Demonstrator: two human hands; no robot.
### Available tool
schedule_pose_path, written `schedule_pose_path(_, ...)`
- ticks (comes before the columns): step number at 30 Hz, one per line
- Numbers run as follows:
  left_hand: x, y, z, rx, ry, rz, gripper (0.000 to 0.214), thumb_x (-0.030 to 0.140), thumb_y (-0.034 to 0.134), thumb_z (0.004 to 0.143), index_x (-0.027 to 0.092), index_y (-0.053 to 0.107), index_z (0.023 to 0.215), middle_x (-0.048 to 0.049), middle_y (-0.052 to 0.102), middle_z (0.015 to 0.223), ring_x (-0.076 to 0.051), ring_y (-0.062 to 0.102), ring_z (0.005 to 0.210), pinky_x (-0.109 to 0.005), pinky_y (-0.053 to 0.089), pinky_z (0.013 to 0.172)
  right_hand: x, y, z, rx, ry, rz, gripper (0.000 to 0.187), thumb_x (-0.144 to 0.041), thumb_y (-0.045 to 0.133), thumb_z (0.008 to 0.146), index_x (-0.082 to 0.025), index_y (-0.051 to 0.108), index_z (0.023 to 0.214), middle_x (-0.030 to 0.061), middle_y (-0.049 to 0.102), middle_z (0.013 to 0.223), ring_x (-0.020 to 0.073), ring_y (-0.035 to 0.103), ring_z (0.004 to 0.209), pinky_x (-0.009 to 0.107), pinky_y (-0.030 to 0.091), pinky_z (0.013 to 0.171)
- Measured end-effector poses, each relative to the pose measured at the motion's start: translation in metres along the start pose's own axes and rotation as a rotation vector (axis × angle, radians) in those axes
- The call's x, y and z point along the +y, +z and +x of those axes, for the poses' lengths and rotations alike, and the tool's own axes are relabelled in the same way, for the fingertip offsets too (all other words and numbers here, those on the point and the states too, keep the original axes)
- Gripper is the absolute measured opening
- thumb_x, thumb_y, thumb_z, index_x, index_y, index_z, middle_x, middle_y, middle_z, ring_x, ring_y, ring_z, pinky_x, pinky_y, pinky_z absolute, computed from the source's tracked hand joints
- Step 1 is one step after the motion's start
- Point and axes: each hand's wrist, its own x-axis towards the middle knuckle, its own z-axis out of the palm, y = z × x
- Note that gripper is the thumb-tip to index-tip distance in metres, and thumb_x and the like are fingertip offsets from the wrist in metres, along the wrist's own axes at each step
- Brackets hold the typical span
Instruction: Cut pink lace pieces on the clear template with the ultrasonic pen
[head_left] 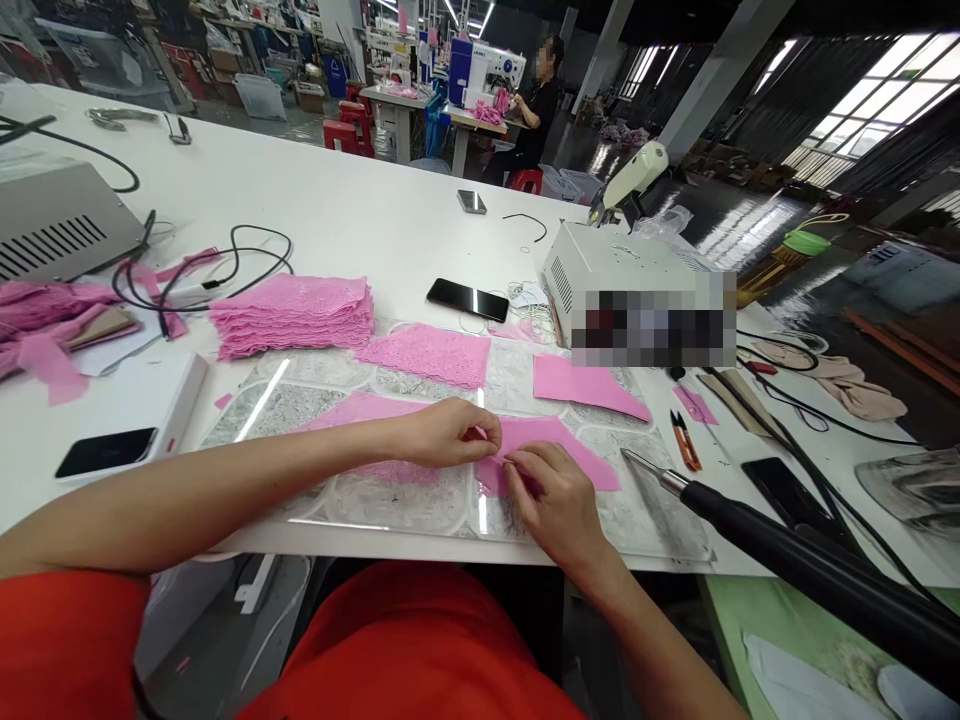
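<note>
A smooth pink cloth (551, 432) lies on the mat (409, 505), under the fingertips of the left hand (454, 432) and right hand (556, 490). Both curl near its left side; whether they grip it, I cannot tell.

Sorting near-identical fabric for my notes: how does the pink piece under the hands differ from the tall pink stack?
The pink piece looks smooth, while the pink stack looks lacy with wavy edges. The pink piece lies flat and thin; the pink stack is many layers high. The left hand and right hand are at the pink piece, whereas the pink stack sits farther back, to the left. Both are pink.
</note>
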Motion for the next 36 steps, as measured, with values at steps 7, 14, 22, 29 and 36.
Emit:
schedule_pose_path(7,-0.001,-0.002,-0.002,0.024,-0.069,-0.026,0.02,0.023,0.047,0.088,0.013,0.064,0.092,-0.0053,0.069,0.086,-0.015,0.061,0.075,-0.023,0.044,0.066,0.032,-0.012,-0.008,0.014,0.044,-0.227,0.016,-0.012,0.054,0.086,-0.018,0.067,0.092,0.0054,0.07,0.089,0.0184,0.061,0.082,0.032,0.05,0.074)
schedule_pose_path(14,-0.001,-0.002,-0.005,0.018,-0.067,-0.085,0.018,0.026,0.052,0.086,0.014,0.065,0.088,-0.0038,0.066,0.081,-0.014,0.056,0.07,-0.023,0.04,0.064,0.061,-0.034,-0.007,-0.042,0.192,-0.341,0.016,-0.016,0.054,0.087,-0.02,0.069,0.088,0.0049,0.069,0.089,0.0188,0.062,0.081,0.031,0.047,0.07)
schedule_pose_path(22,-0.004,-0.003,-0.01,0.055,-0.153,-0.502,0.018,0.026,0.054,0.089,0.014,0.067,0.09,-0.0065,0.07,0.088,-0.017,0.065,0.083,-0.027,0.051,0.076,0.041,-0.018,0.06,0.057,0.018,-0.164,0.017,-0.017,0.054,0.087,-0.02,0.07,0.087,0.0046,0.065,0.087,0.014,0.062,0.07,0.027,0.05,0.062)
schedule_pose_path(29,-0.021,-0.038,-0.051,0.38,-0.369,-0.86,0.048,0.054,0.037,0.096,0.013,0.059,0.083,-0.0087,0.068,0.08,-0.017,0.069,0.075,-0.034,0.058,0.076,-0.044,0.035,0.114,-0.126,-0.54,0.164,0.02,-0.014,0.05,0.091,-0.019,0.069,0.088,0.0069,0.069,0.096,0.0136,0.066,0.08,0.024,0.055,0.065)
schedule_pose_path(36,-0.035,-0.048,-0.108,0.524,-0.562,-0.728,0.027,0.039,0.071,0.072,0.014,0.063,0.073,-0.0006,0.062,0.062,-0.012,0.058,0.057,-0.021,0.047,0.052,-0.073,0.058,0.118,-0.268,-0.558,0.499,0.022,-0.015,0.05,0.091,-0.022,0.068,0.102,0.0056,0.07,0.105,0.0135,0.067,0.096,0.027,0.059,0.082)
